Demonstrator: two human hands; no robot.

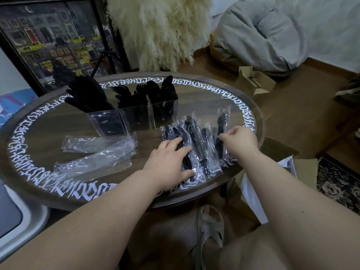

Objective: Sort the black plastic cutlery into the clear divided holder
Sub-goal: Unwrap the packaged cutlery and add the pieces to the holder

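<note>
A clear divided holder (136, 121) stands at the back of the round table, its three sections filled with black knives (87, 94), forks (128, 94) and spoons (165, 90). In front of it lie several clear bags of black cutlery (196, 145). My left hand (169, 158) rests flat on the leftmost bags, its fingers spread over them. My right hand (239, 141) pinches the plastic of the rightmost bag (222, 123), lifting its edge.
Two empty clear wrappers (97, 151) lie on the left half of the wooden table (204, 106). Cardboard boxes (255, 82) sit on the floor to the right. A framed picture (54, 41) leans behind the table.
</note>
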